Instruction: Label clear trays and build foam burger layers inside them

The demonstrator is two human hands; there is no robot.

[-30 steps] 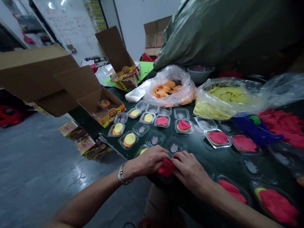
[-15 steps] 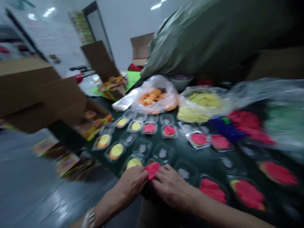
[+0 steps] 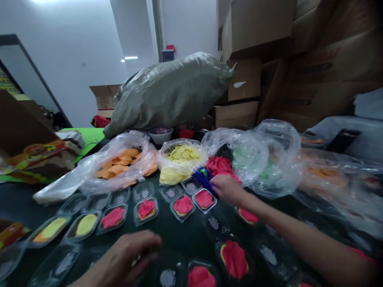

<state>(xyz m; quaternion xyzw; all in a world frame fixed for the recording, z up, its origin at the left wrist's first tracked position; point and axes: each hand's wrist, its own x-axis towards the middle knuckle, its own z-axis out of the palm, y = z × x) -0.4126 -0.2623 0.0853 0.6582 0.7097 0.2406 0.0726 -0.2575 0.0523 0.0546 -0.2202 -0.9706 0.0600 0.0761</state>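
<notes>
My right hand (image 3: 228, 189) reaches out to a long blue object (image 3: 202, 178) with a round green part; its fingers curl round the near end, and its exact kind is unclear. Beside it lies a heap of soft red pieces (image 3: 220, 165). A clear tray with a red-topped disc (image 3: 204, 199) sits just in front. My left hand (image 3: 127, 253) hovers low over the dark table, fingers bent and thumb apart, with nothing seen in it. More red-topped discs (image 3: 233, 258) and yellow-topped ones (image 3: 85, 224) rest in open clear trays around both hands.
Plastic bags of orange pieces (image 3: 119, 161), yellow pieces (image 3: 182, 153) and green pieces (image 3: 249, 159) line the back. Behind them lie a big grey-green sack (image 3: 170, 89) and a white bowl (image 3: 160, 137). Stacked cartons (image 3: 260, 30) rise at right; an open carton (image 3: 22, 127) stands at left.
My view has swung right. Both hands were together on a red piece over a tray; now they are apart, the right one out at the blue object, and the left one free.
</notes>
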